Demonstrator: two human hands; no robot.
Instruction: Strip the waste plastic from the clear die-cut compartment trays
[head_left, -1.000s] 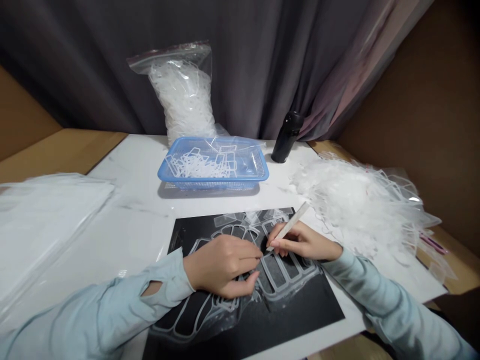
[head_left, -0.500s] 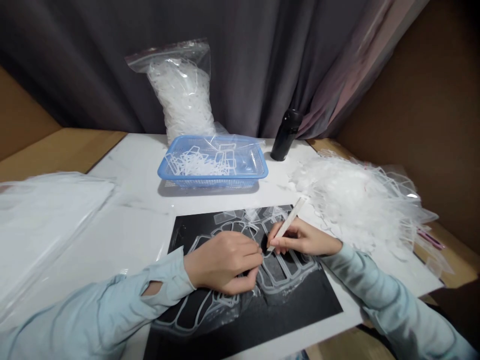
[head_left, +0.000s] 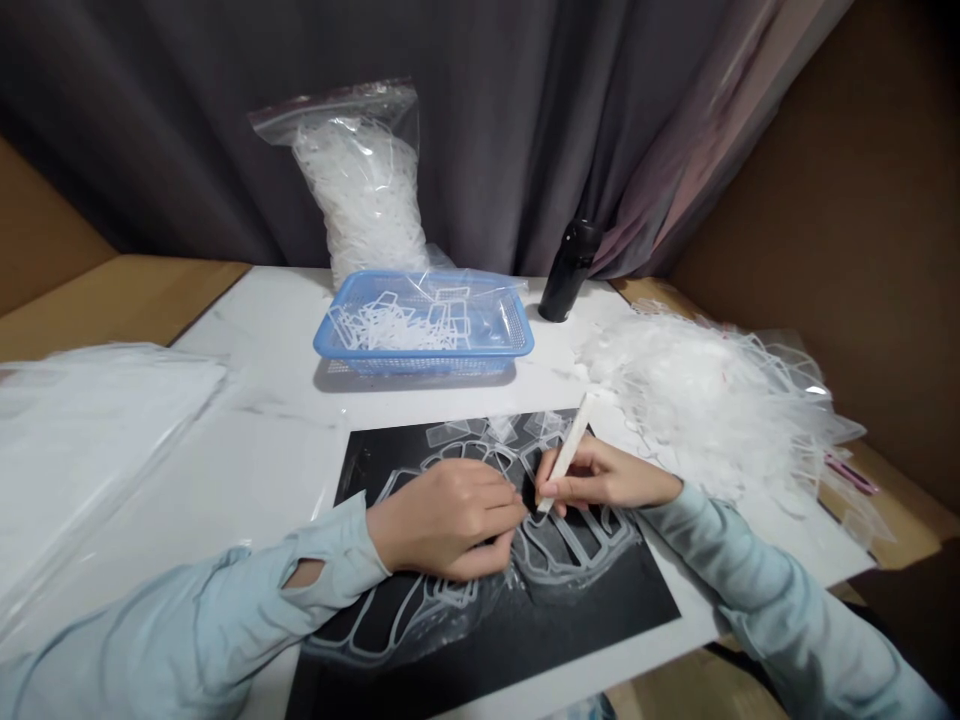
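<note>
A black mat [head_left: 600,600] lies on the white table in front of me, with a translucent sheet of frame-shaped pieces [head_left: 405,620] spread over it. My left hand [head_left: 446,520] rests on that sheet with its fingers curled and pressed down, pinching the material near the middle. My right hand [head_left: 607,478] grips a thin white pen-like tool [head_left: 568,450], its tip touching the sheet just right of my left fingertips. A few loose clear rectangles [head_left: 450,433] lie at the mat's far edge.
A blue basket [head_left: 517,335] holding white frame pieces stands behind the mat. A clear bag [head_left: 367,190] full of them stands against the curtain. A black bottle [head_left: 568,270] is at the back right. A pile of white scraps [head_left: 712,400] lies right; folded plastic sheets [head_left: 82,430] left.
The white tool has tilted more upright and its tip has slid slightly along the sheet. My left hand has stayed pressed in the same spot.
</note>
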